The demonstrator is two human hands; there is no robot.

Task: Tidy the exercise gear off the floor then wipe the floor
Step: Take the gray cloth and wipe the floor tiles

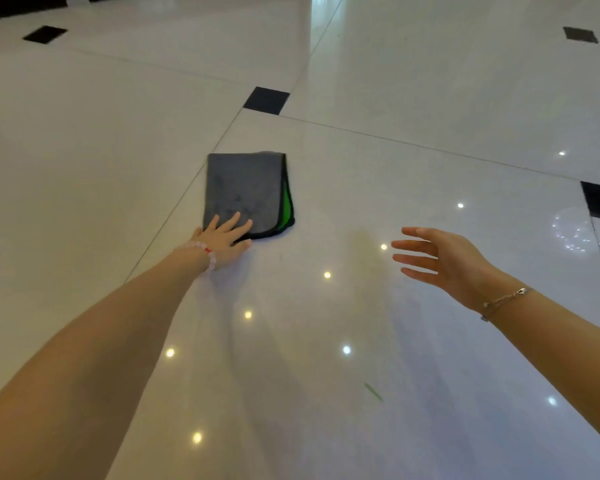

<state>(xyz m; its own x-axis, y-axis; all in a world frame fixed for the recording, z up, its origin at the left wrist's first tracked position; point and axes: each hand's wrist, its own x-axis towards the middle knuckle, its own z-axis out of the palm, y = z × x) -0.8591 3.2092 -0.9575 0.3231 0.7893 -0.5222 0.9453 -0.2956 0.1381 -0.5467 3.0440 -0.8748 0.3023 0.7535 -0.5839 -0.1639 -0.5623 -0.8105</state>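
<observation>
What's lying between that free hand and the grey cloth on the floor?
Nothing visible. Only bare glossy floor separates the right hand from the folded grey cloth, which the left hand touches. A small green scrap lies nearer the camera, off that path.

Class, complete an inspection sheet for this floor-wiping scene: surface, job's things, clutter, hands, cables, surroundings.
Surface: glossy white tiled floor with black square insets, lamps reflected.
Job's things: folded grey microfibre cloth with green inner face and black edging, flat on the floor; no exercise gear seen.
Clutter: small green sliver on the near tile.
Hands: left hand presses straight fingers on the cloth's near edge; right hand open, holding nothing, apart from the cloth.
Cables: nothing seen.
Surroundings: dark strip along the far left edge.
</observation>
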